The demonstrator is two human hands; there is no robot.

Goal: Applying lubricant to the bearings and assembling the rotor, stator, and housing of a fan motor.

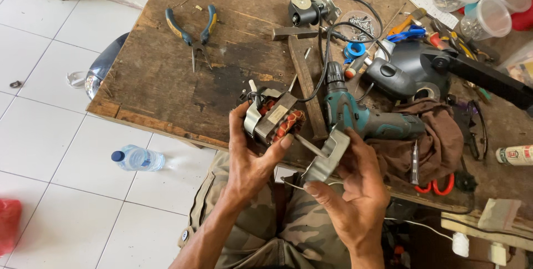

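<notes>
My left hand (250,155) grips a small electric motor (273,118) with red-orange copper windings and a silver laminated core, held over the front edge of the wooden workbench (166,80). A thin steel shaft (307,144) sticks out of the motor toward my right hand. My right hand (355,191) holds a grey metal end bracket (328,155) at the end of that shaft. A black cable runs from the motor up across the bench.
A teal cordless drill (361,116) lies just behind my hands, on a brown rag (438,136). Blue-and-yellow pliers (192,30) lie at the bench's left. Clear plastic cups (488,16), screws and cables crowd the back right. A water bottle (136,159) lies on the tiled floor.
</notes>
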